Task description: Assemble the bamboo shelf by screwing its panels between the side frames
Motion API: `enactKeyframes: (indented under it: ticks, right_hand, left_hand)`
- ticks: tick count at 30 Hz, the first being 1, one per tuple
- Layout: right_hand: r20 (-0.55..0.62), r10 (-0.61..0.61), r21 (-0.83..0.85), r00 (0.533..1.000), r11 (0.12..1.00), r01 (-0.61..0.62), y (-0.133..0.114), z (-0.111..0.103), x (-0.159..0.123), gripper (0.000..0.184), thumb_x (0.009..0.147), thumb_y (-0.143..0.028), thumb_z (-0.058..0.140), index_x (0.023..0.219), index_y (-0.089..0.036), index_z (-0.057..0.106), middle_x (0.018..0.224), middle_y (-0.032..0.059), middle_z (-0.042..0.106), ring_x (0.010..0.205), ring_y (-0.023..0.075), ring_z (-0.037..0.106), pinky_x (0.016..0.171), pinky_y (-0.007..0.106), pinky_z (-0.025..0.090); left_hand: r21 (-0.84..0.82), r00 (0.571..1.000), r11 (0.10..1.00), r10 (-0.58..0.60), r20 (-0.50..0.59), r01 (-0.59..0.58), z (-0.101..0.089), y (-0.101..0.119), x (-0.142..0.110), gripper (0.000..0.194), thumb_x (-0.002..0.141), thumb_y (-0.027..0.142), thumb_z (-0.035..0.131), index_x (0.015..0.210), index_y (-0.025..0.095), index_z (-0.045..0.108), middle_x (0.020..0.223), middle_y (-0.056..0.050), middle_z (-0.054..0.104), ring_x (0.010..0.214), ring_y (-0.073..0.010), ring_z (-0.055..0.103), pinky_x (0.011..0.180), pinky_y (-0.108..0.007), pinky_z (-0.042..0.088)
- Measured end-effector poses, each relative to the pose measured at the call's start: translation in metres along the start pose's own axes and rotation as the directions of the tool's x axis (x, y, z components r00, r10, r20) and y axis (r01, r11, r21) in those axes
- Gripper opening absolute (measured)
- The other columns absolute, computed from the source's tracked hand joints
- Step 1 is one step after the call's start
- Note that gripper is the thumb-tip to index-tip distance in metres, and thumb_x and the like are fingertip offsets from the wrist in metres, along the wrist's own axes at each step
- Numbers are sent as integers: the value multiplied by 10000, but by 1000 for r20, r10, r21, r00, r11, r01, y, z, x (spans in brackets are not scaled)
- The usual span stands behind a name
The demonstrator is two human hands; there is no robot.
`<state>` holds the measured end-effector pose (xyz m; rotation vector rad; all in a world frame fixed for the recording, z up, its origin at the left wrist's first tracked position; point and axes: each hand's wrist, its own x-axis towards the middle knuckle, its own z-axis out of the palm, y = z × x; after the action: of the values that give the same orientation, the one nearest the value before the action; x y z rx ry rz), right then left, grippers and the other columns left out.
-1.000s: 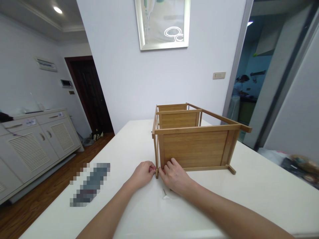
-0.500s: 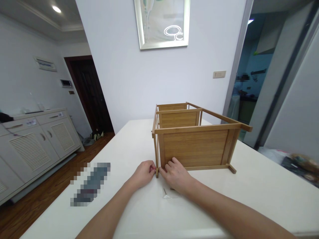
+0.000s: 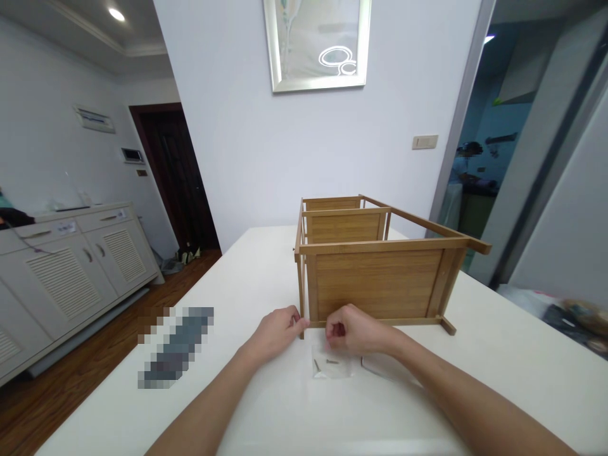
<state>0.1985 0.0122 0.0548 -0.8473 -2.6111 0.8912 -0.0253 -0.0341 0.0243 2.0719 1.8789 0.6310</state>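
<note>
A wooden shelf rack (image 3: 375, 282) lies on its side on the white table, its end panel facing me. My left hand (image 3: 278, 332) is closed at the near left corner, with its thumb and fingers on the lower end of the rack's leg. My right hand (image 3: 358, 328) is just right of that corner, in front of the panel, its fingers curled together. Whatever may be between them is hidden. Below the right hand lies a small clear plastic bag (image 3: 331, 368) with screws (image 3: 332, 361) on it or in it. A thin bent rod (image 3: 373, 370) lies partly behind my right forearm.
The white table (image 3: 266, 405) extends around the rack. A pixelated dark object (image 3: 178, 348) lies at its left side. A white cabinet (image 3: 71, 272) stands to the left. Through the doorway at right, a person (image 3: 463, 164) is in another room. Bags (image 3: 570, 320) are beyond the right edge.
My right hand has come away from the rack's corner, moving right with its fingers curled. The plastic bag, screws and thin rod are now more exposed. My left hand stays at the leg.
</note>
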Motion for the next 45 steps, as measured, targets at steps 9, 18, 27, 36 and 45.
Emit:
enactKeyframes:
  ticks: [9,18,27,36,45]
  right_hand:
    - [157,74,-46,985,997,-68,-9,9,-1,129,671,-276,739,731,-170,699,648,-29,636,558,89,513,472,183,313]
    - [68,10,-219,998,976,6,-12,12,-2,133,774,-251,601,845,-184,691,817,28,692,683,134,561,587,212,366]
    - [12,-96,-312,995,945,95,-9,21,-3,163,829,-124,488,889,-167,632,918,67,648,785,168,580,701,244,401]
    - [-169,-39,-186,985,983,7,-16,6,-6,174,848,-97,447,922,-169,587,889,57,657,737,154,565,628,237,371]
    - [-359,12,-53,933,998,-33,8,-32,-60,52,822,-174,481,819,-204,523,721,-9,596,625,126,509,570,237,355]
  left_hand:
    - [138,996,987,-77,-49,83,5,5,4,104,787,317,535,794,218,567,748,-16,675,666,-177,606,566,-256,328]
    - [219,973,954,-171,-158,203,1,-25,19,135,868,248,460,827,203,580,784,-41,684,744,-187,629,635,-269,353]
    - [304,940,903,-231,-250,303,-3,-55,33,241,916,232,388,900,167,619,986,-111,663,943,-235,636,744,-300,421]
    - [279,905,895,-242,-351,347,-3,-71,35,299,925,253,365,996,163,641,934,-122,643,961,-265,618,785,-340,449]
    - [17,788,984,-129,-602,175,8,-52,27,348,912,394,392,1128,146,505,998,-104,596,931,-248,615,822,-385,505]
